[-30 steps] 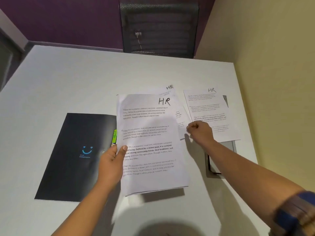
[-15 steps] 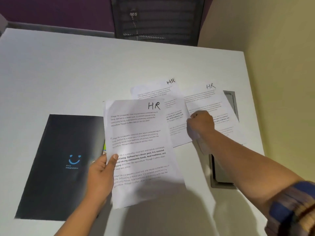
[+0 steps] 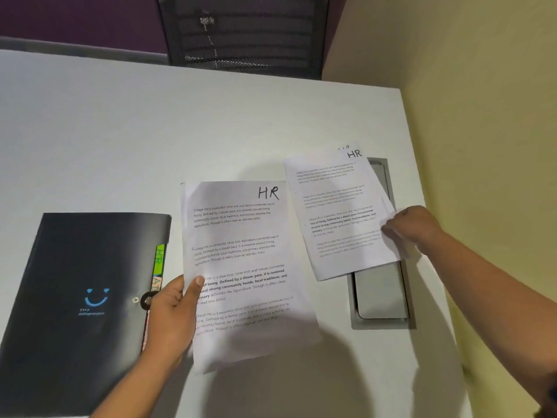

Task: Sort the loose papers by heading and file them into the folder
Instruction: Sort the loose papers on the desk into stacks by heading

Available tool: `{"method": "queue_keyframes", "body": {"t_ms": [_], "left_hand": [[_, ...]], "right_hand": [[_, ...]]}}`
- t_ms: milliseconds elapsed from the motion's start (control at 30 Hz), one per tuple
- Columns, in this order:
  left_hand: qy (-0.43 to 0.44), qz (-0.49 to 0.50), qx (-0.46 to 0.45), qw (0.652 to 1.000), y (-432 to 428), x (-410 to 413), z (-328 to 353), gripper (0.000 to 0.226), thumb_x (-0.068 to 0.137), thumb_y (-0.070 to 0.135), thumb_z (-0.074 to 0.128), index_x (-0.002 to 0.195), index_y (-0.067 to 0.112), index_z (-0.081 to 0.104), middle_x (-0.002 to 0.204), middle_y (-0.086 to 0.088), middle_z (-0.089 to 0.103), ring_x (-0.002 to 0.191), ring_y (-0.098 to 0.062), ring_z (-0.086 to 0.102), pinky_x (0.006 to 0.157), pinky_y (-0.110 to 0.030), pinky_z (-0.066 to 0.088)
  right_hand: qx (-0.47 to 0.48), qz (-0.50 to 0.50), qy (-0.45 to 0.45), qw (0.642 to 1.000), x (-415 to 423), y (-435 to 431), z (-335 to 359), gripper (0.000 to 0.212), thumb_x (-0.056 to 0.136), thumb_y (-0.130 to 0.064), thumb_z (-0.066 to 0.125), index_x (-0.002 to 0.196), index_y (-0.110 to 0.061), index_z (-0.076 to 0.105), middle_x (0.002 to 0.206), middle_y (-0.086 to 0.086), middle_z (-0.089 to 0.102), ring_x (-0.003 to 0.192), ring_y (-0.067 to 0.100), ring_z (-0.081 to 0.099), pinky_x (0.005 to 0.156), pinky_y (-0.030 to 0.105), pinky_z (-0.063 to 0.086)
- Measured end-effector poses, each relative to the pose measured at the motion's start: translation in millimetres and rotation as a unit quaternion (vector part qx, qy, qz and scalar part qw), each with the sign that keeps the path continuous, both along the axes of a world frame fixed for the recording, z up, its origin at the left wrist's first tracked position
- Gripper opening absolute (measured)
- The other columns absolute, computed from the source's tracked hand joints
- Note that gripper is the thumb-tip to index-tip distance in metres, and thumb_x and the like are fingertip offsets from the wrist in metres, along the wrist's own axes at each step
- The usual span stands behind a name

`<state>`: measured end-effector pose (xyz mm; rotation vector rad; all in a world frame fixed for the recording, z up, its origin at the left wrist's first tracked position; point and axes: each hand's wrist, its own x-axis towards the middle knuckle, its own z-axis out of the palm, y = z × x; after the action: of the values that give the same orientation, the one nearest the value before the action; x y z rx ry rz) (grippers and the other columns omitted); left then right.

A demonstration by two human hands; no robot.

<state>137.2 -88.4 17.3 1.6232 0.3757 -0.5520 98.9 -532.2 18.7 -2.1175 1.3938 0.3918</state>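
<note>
My left hand (image 3: 171,312) pinches the left edge of a white sheet headed "HR" (image 3: 244,267), thumb on top, holding it slightly above the white table. My right hand (image 3: 413,227) grips the right edge of two stacked "HR" sheets (image 3: 337,212), tilted, with the under sheet showing only a corner at the top. A closed black folder (image 3: 84,294) with a blue smile mark lies at the left. Green and other coloured tabs (image 3: 159,263) stick out of its right edge.
The white table (image 3: 150,131) ends at a yellow wall (image 3: 482,116) on the right. A grey recessed cable hatch (image 3: 382,297) sits in the tabletop partly under the right-hand sheets. A black mesh chair (image 3: 247,34) stands beyond the far edge.
My right hand has drawn the two HR sheets together and shifted them right over the hatch. My left hand keeps its sheet, now separated from the others.
</note>
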Motion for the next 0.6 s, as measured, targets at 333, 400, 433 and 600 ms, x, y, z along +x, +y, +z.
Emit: {"method": "queue_keyframes", "body": {"t_ms": [333,400,433,600], "left_hand": [[-0.033,-0.005,0.022,0.999,0,-7,8,0.017,0.098,0.013,0.054,0.095,0.013,0.071,0.080,0.000,0.078,0.065,-0.010,0.072,0.052,-0.019,0.055],[-0.035,-0.010,0.026,0.999,2,-7,7,0.017,0.098,0.014,0.055,0.095,0.015,0.072,0.083,-0.002,0.078,0.068,-0.013,0.073,0.054,-0.021,0.057],[-0.036,-0.010,0.026,0.999,3,-7,7,0.018,0.098,0.013,0.055,0.095,0.017,0.072,0.084,-0.002,0.078,0.068,-0.013,0.073,0.055,-0.022,0.057],[-0.060,-0.003,0.032,0.998,12,-7,13,0.017,0.098,0.014,0.055,0.098,0.015,0.072,0.087,-0.002,0.078,0.075,-0.018,0.074,0.061,-0.025,0.058]], "right_hand": [[-0.030,0.015,0.006,0.999,11,9,-11,0.023,0.067,-0.014,0.078,0.080,-0.010,0.060,0.091,0.012,0.070,0.078,0.031,0.066,0.070,0.035,0.057],[-0.030,0.020,-0.023,0.999,6,7,-9,0.016,0.067,-0.008,0.074,0.079,-0.010,0.063,0.087,0.010,0.070,0.076,0.029,0.066,0.063,0.030,0.053],[-0.032,0.019,-0.041,0.998,2,7,-6,0.014,0.069,-0.008,0.074,0.080,-0.009,0.064,0.087,0.009,0.070,0.077,0.029,0.066,0.062,0.029,0.051],[0.019,-0.046,-0.186,0.981,-30,20,23,0.015,0.082,-0.012,0.077,0.095,-0.008,0.070,0.098,0.015,0.072,0.079,0.028,0.065,0.074,0.037,0.055]]}}
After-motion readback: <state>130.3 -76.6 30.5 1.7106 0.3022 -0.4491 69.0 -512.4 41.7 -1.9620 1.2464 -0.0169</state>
